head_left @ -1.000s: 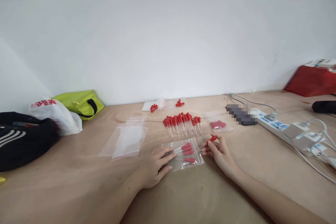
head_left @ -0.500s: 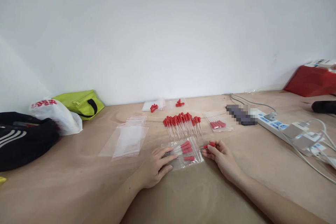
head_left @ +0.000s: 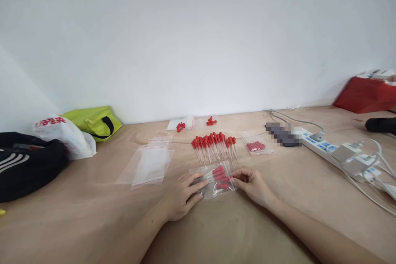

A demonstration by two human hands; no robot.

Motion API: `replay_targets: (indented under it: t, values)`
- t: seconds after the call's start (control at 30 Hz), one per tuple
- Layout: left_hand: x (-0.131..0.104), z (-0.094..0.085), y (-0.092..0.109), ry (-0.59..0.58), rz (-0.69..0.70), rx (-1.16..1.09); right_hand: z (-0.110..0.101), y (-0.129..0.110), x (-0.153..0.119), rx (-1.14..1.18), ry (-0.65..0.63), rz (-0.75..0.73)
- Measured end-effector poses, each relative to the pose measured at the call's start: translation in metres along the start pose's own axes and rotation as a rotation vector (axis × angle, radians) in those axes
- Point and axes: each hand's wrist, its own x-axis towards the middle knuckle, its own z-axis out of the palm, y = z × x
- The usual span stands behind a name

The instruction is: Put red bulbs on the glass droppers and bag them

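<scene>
a zip bag (head_left: pixel 210 191) with droppers (head_left: pixel 218 172) inside is laid on the table (head_left: pixel 247 231), its left side overlapped by the left hand (head_left: pixel 185 199), its right edge bordered by the right hand (head_left: pixel 253 186). loose droppers (head_left: pixel 213 142) are spread just behind. to the left, more zip bags (head_left: pixel 150 167) are layered, a sack (head_left: pixel 69 142) set farther out; to the right, a second zip bag (head_left: pixel 263 152) is placed, a power strip (head_left: pixel 310 137) beyond.

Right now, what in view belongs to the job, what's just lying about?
Likely job:
clear plastic bag under the left hand
loose red-bulbed droppers
clear bag of droppers, right
flat clear bags, left
small red pieces, back

Lying about:
black-strapped lime-green bag
red-printed white plastic bag
white-striped black bag
white power strip
red angular object, right
</scene>
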Motion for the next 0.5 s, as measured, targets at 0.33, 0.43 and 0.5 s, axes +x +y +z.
replay_targets:
  t: [0.33, 0.43, 0.5]
  values:
    - [0.0, 0.0, 0.0, -0.03, -0.017, 0.018, -0.002, -0.01, 0.007, 0.187, -0.076, 0.043]
    - [0.0, 0.0, 0.0, -0.043, -0.016, 0.009, -0.002, -0.011, 0.019, 0.162, 0.031, 0.216]
    - [0.0, -0.001, 0.0, -0.047, -0.004, -0.002, -0.001, -0.012, 0.027, 0.108, -0.051, 0.323]
